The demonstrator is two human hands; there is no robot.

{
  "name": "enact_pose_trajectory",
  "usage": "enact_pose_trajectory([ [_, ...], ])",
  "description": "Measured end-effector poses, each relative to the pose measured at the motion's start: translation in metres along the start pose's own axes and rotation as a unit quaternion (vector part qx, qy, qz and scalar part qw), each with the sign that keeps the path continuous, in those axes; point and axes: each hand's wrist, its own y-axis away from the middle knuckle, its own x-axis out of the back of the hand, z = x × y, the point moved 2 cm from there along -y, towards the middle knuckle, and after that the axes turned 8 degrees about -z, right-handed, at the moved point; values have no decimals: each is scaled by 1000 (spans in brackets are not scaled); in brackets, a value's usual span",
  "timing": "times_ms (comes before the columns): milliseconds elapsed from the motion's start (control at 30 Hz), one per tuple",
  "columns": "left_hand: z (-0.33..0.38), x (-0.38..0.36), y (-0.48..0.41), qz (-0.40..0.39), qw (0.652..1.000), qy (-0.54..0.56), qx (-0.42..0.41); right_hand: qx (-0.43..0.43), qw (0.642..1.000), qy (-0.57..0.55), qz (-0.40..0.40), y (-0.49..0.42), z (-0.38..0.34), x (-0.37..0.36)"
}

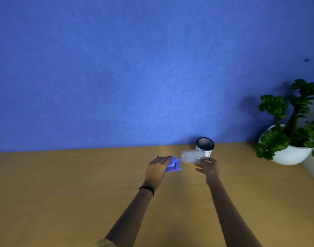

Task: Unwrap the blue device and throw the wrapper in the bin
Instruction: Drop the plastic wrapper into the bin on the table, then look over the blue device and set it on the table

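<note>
My left hand (157, 168) grips the blue device (174, 165), a small pale-blue plastic piece, just above the wooden table (81, 184); part of it is hidden under my fingers. To its right, my right hand (209, 167) pinches a clear plastic wrapper (192, 156), which hangs free of the device with a small gap between them. Directly behind the wrapper stands the bin (205, 144), a small white cup-shaped container with a dark open mouth tilted toward me.
A blue wall (152, 68) rises at the table's far edge. A leafy green plant in a white round pot (288, 150) stands at the far right, close to the bin. A black band circles my left wrist (147, 189).
</note>
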Motion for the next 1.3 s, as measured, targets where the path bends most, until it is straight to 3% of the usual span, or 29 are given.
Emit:
enact_pose_trajectory([
  [300, 19, 5, 7, -4, 1000, -5, -29, -28, 989, 64, -128, 31, 21, -13],
  [467, 26, 7, 13, -12, 999, -2, -35, -32, 981, 25, -190, 47, 22, -20],
  [1300, 28, 31, 27, 7, 999, -34, -16, -21, 969, -22, -246, 82, 19, -32],
])
